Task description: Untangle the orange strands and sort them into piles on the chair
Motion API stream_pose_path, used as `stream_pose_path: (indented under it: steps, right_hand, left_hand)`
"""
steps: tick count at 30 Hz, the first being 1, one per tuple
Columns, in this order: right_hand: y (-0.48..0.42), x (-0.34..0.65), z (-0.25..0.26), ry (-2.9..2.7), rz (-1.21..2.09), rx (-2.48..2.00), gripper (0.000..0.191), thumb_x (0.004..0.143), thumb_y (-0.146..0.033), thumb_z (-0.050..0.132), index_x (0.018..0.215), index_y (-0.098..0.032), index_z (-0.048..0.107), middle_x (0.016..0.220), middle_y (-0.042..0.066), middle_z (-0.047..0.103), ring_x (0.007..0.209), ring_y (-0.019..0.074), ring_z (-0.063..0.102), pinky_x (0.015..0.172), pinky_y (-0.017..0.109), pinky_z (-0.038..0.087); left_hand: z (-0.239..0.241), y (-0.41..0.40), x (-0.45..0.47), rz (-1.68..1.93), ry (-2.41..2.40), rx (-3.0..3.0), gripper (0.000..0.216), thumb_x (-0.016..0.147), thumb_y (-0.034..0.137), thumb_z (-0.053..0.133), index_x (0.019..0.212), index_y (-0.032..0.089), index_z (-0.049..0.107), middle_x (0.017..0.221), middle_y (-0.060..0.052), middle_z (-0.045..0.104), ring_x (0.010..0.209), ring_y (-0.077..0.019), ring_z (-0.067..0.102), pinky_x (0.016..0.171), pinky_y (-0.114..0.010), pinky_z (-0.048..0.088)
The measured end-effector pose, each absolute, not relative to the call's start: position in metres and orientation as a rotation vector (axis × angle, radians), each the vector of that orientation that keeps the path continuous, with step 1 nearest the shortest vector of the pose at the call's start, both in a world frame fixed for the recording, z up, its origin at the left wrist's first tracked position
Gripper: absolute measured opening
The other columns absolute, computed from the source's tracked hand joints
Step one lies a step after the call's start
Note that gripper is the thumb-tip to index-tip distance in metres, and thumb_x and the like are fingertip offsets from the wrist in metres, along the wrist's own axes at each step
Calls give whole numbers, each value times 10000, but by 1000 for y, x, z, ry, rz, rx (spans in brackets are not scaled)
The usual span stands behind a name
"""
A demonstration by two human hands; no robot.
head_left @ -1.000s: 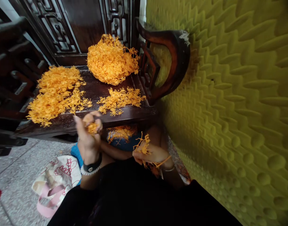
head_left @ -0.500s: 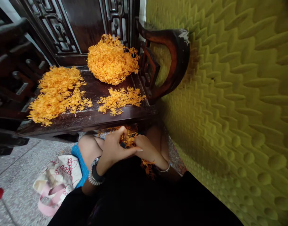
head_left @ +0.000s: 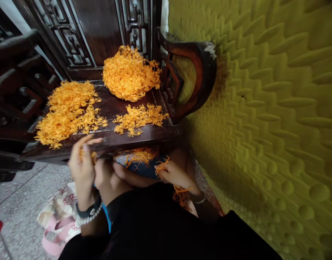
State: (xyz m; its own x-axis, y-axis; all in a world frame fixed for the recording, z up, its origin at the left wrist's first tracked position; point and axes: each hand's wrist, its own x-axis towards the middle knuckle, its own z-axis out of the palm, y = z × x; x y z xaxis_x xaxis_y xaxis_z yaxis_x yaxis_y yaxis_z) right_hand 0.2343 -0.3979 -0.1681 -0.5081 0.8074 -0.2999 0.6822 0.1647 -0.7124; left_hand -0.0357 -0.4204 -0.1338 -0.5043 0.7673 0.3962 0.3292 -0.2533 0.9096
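Note:
My left hand, wearing a dark band and a coiled bracelet, is raised at the front edge of the chair seat, just below the left pile of small orange branched pieces. Its fingers curl around some orange pieces, partly hidden. Lower right, over my lap, my right hand is closed on a thin, stringy orange piece. More orange strands lie below its wrist. A big rounded heap and a smaller scatter of the same pieces rest on the seat.
The dark wooden chair has a carved back and a curved armrest at right. A yellow-green embossed wall rises beside it. More orange pieces sit below the seat edge. A cloth bag lies on the speckled floor.
My hands were together over my lap and are now apart. The left has moved left and up towards the left pile; the right has moved slightly right with an orange piece.

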Motion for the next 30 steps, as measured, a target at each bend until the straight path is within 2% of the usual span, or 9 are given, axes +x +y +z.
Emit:
stream_pose_path:
  steps: [7, 11, 14, 17, 20, 22, 25, 27, 30]
  right_hand:
    - [-387, 207, -167, -2262, 1137, -1554, 320, 821, -168, 481, 509, -138, 543, 490, -16, 500, 502, 88, 422, 505, 217, 236]
    - [-391, 202, -163, -2218, 1189, -1473, 387, 880, -246, 457, 507, -155, 511, 500, -3, 522, 520, 105, 456, 525, 227, 277]
    - [-394, 204, -156, -2204, 1314, -1234, 452, 940, -336, 391, 541, -161, 511, 504, -8, 523, 521, 104, 475, 538, 225, 307]
    - [-396, 218, -151, -2233, 1409, -1063, 457, 934, -395, 413, 555, -160, 513, 508, -12, 520, 503, 91, 452, 536, 221, 323]
    - [-396, 244, -155, -2164, 1598, -1024, 518, 912, -509, 408, 537, -164, 500, 465, -27, 466, 443, 75, 402, 489, 215, 312]
    - [-394, 263, -160, -1988, 1662, -1138, 551, 885, -588, 394, 530, -176, 475, 426, -47, 402, 390, 65, 344, 432, 212, 272]
    - [-388, 281, -165, -1692, 1633, -1345, 546, 845, -644, 407, 545, -192, 460, 382, -78, 319, 322, 55, 263, 364, 212, 202]
    - [-383, 284, -166, -1549, 1587, -1403, 521, 848, -631, 414, 567, -195, 465, 368, -88, 295, 301, 54, 256, 348, 205, 191]
    - [-382, 282, -167, -1451, 1516, -1393, 485, 851, -598, 451, 586, -193, 464, 377, -90, 301, 313, 51, 287, 360, 188, 238]
  left_hand:
    - [-191, -425, 41, 1164, 1440, 1761, 462, 748, 601, 609, 608, 199, 429, 541, 48, 405, 506, -113, 376, 496, -236, 288]
    - [-191, -421, 47, 1015, 1466, 1930, 339, 906, 414, 475, 654, 187, 492, 613, 13, 521, 585, -128, 484, 602, -244, 368]
    - [-184, -415, 40, 1197, 1528, 1885, 372, 944, 338, 396, 622, 182, 496, 603, -3, 547, 576, -124, 507, 599, -246, 391]
    - [-172, -406, 16, 1535, 1757, 1724, 418, 926, 389, 416, 566, 182, 467, 548, 8, 498, 524, -111, 460, 546, -252, 370]
    - [-146, -399, -22, 1972, 1970, 1417, 460, 972, 400, 277, 589, 188, 418, 549, 26, 416, 491, -90, 388, 510, -241, 317]
    - [-124, -394, -42, 2213, 1976, 1309, 455, 950, 436, 372, 571, 185, 396, 520, 48, 361, 456, -77, 320, 468, -235, 263]
    - [-97, -375, -44, 1937, 1933, 1692, 405, 964, 418, 379, 824, 140, 638, 577, 39, 419, 491, -83, 359, 488, -235, 275]
    - [-90, -350, -28, 1557, 1893, 2006, 408, 993, 380, 316, 1081, 168, 654, 667, 11, 496, 575, -104, 439, 578, -243, 360]
    - [-104, -302, -1, 1019, 1904, 2356, 393, 964, 400, 394, 1187, 180, 632, 1024, -108, 604, 934, -220, 558, 832, -358, 442]
